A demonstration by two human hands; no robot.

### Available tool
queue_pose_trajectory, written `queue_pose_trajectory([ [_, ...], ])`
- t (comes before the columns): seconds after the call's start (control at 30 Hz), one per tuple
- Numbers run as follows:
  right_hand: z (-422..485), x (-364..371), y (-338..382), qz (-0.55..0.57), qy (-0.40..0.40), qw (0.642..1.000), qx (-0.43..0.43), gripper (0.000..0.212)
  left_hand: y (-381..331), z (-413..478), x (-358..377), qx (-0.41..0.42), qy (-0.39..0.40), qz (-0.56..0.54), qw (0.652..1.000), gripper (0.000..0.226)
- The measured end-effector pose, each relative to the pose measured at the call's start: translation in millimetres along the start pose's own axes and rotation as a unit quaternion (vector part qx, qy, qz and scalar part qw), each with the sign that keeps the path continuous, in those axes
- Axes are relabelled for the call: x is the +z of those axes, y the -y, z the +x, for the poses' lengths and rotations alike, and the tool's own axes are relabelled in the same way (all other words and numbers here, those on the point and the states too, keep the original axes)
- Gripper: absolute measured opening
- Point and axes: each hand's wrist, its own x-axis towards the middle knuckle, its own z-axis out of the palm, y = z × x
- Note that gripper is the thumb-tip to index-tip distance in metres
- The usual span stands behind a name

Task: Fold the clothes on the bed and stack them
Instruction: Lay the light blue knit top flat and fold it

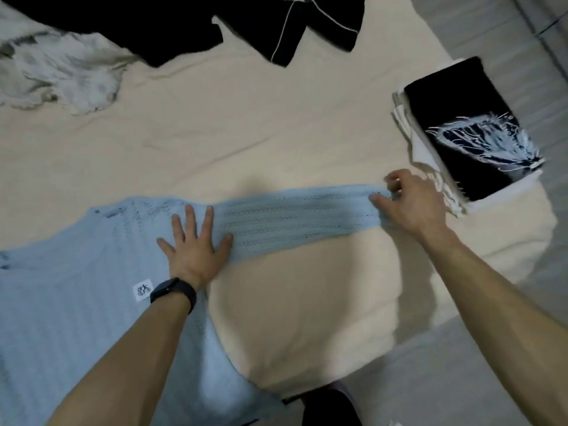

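Sleeve (292,218) stretched for folding
Left hand (196,241), fingers spread, pins the sweater (76,287); right hand (408,201) pinches the sleeve taut.

blue knit sweater (76,287): flat under left hand (195,245), sleeve (292,216) stretched out, its end pinched by right hand (412,201) | folded stack (470,130): black on top, just beyond right hand | black garment (246,23): unfolded, well beyond both hands

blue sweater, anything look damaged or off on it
The blue sweater shows small dark gaps in the knit near its top edge, left of the left hand, and more at the frame's left edge. They look like holes; damage or design, I cannot tell.
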Motion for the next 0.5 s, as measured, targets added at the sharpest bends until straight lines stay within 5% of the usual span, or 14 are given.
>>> queue_pose_trajectory([
  [0.23,-30.1,35.7,-49.2,0.083,-0.070,0.982,0.156,0.075,-72.9,10.5,-2.6,0.079,0.003,0.014,0.997,0.075],
  [0.3,-30.5,33.7,-56.9,0.160,-0.057,0.971,0.171,0.064,-97.8,14.2,-0.3,0.092,0.002,0.005,0.996,0.076],
  [0.4,-21.0,21.0,-57.4,0.326,-0.064,0.929,0.165,0.018,-130.0,17.9,0.6,0.098,-0.014,-0.039,0.994,0.078],
  [0.5,-8.9,6.2,-52.1,0.445,-0.107,0.874,0.164,0.029,-152.4,20.4,1.1,0.143,-0.032,-0.031,0.989,0.075],
])
